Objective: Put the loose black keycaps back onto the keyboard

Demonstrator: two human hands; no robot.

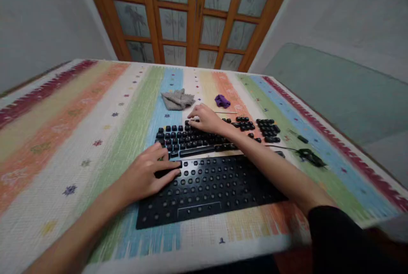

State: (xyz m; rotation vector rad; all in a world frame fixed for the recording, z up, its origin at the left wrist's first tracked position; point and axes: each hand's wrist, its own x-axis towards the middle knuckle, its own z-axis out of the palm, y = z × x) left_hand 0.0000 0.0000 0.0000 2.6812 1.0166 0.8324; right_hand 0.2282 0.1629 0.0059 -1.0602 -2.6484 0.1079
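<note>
The stripped keyboard base [208,189] lies with its long axis left to right on the surface [83,146], its far-left corner touching the nearer left hand [148,171]. The right hand [206,118] is beyond, at the detached keycaps [191,143]. I cannot tell whether either grasps anything.

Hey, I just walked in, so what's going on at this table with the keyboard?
Someone is handling a keyboard in pieces. The left hand has its fingers at the far left corner of the black base, which shows rows of key posts. The right hand reaches over the black keycaps laid out beyond it; whether it grips one is unclear. A grey cloth and a small purple cloth lie farther back.
</note>
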